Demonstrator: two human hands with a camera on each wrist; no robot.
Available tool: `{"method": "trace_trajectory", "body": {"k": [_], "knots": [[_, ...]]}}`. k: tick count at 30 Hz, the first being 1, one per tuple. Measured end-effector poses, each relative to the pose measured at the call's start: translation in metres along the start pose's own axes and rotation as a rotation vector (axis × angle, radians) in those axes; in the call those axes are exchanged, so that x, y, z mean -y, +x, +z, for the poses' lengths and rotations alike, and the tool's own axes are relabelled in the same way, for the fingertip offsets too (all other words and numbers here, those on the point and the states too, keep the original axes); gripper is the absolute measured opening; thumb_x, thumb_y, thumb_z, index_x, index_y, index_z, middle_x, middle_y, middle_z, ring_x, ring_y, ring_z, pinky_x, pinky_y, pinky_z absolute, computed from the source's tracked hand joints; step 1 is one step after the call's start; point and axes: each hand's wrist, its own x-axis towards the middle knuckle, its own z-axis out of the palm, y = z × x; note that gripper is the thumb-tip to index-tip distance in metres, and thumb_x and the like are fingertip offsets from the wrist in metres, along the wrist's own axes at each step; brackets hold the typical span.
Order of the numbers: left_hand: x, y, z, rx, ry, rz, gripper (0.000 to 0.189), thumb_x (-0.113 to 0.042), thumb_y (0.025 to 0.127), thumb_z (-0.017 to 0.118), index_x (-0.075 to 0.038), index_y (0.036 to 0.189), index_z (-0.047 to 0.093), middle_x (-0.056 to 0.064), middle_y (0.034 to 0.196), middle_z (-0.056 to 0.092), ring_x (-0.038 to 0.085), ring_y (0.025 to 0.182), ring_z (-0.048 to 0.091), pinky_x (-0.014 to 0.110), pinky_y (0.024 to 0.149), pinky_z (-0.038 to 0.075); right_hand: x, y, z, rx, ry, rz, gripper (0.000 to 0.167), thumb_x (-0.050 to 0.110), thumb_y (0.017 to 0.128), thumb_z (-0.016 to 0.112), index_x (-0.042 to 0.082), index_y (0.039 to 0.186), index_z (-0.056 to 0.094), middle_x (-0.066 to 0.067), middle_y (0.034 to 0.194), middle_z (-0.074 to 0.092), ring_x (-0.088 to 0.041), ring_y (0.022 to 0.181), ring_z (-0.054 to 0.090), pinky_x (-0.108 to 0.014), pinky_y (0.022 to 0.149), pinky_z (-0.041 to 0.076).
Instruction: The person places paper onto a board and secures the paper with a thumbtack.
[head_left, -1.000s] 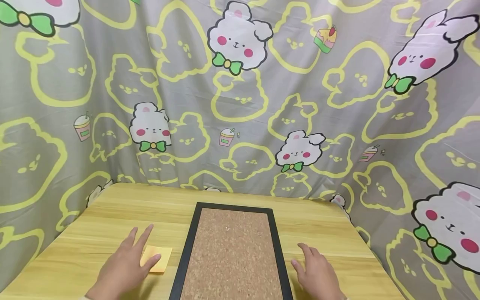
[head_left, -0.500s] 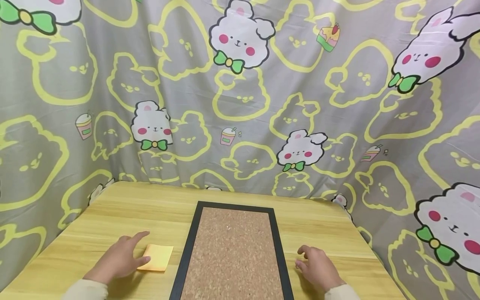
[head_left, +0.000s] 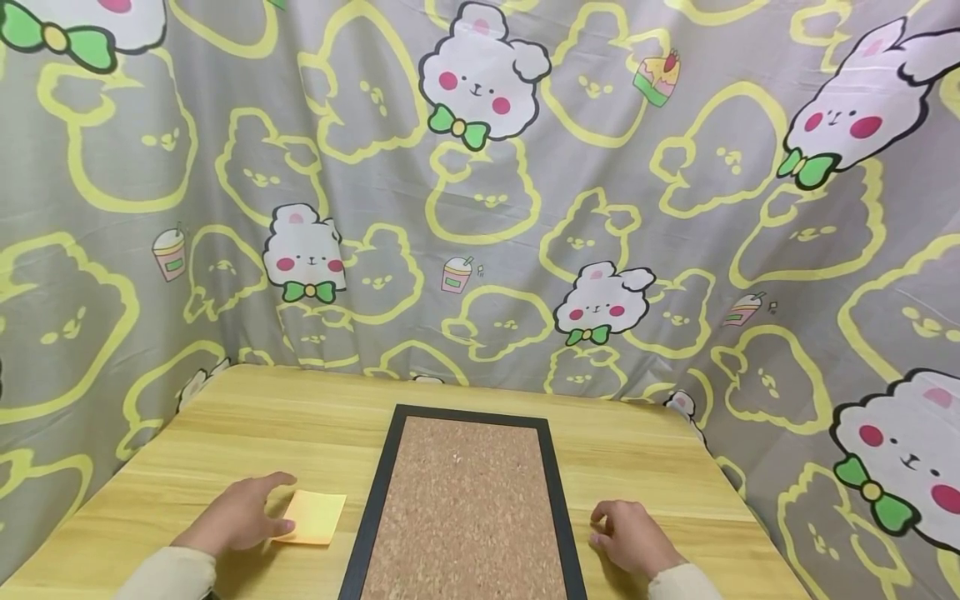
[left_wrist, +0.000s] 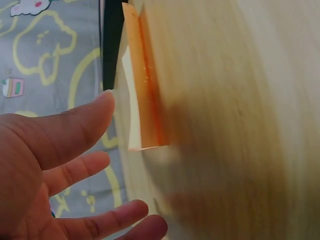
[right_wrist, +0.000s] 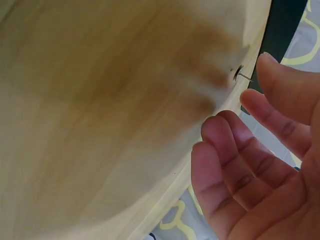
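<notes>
My left hand (head_left: 242, 515) is beside a square pad of yellow-orange sticky notes (head_left: 317, 517). In the head view its thumb overlaps the pad's left edge. The left wrist view shows the thumb and fingers spread, holding nothing, with the orange notes (left_wrist: 142, 85) beyond the thumb tip. On the other side, my right hand (head_left: 632, 533) is low over the table with its fingers loosely bent. A thumbtack (right_wrist: 238, 74), its thin point sticking out sideways, lies just past the thumb and index fingertips in the right wrist view. The hand hides it in the head view.
Between the hands lies a corkboard (head_left: 465, 508) in a black frame, its near end cut off by the view. The wooden table (head_left: 315, 408) carries everything. Behind and at both sides hangs a grey curtain (head_left: 487, 225) with cartoon animals.
My left hand has drawn slightly back and lower beside the sticky notes, its fingers less spread upward. The right hand has bent its fingers and come down a little. Pad and corkboard stay put.
</notes>
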Motion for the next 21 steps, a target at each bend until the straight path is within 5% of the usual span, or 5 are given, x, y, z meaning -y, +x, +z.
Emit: {"method": "trace_trajectory", "body": {"k": [12,21], "knots": [[0.001,0.009,0.005,0.006,-0.024,-0.042,0.072,-0.030,0.067,0.086,0.002,0.124,0.056,0.023,0.107,0.064,0.044,0.097,0.060,0.059,0.082,0.047,-0.006,0.000,0.002,0.003,0.012,-0.074,0.014,0.005,0.079,0.078,0.009,0.080,0.065,0.004,0.066,0.052,-0.011,0.060,0.046,-0.029,0.055,0.041],[0.001,0.013,0.008,0.044,-0.001,-0.064,0.070,-0.026,0.064,0.087,0.004,0.120,0.056,0.032,0.111,0.059,0.053,0.101,0.055,0.062,0.083,0.045,-0.008,0.001,0.006,-0.020,-0.001,-0.093,0.023,0.000,0.077,0.078,0.013,0.070,0.061,0.008,0.063,0.051,-0.008,0.058,0.045,-0.026,0.054,0.040]]}}
